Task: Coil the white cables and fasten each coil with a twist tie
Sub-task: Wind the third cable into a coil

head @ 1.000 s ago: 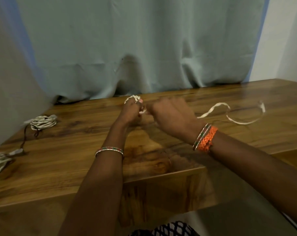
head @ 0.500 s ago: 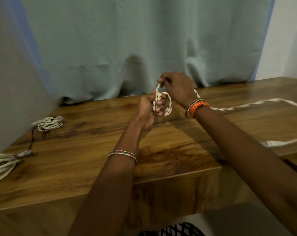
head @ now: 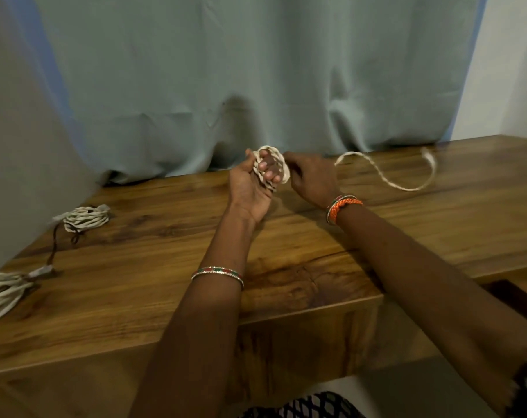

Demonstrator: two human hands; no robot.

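My left hand is raised over the wooden table, palm toward me, with a small coil of white cable wound around its curled fingers. My right hand is right beside the coil and pinches the cable where it leaves it. The loose tail of the cable loops across the table to the right and ends near the curtain. A finished white coil lies at the left with a dark twist tie trailing from it.
A larger bundle of white cable lies at the table's left edge. A grey-blue curtain hangs along the back. The table's front edge runs close below my forearms, with a dark gap at the right.
My right hand has come down from above the coil to its right side. The loose tail has been drawn in and forms a smaller loop on the table.
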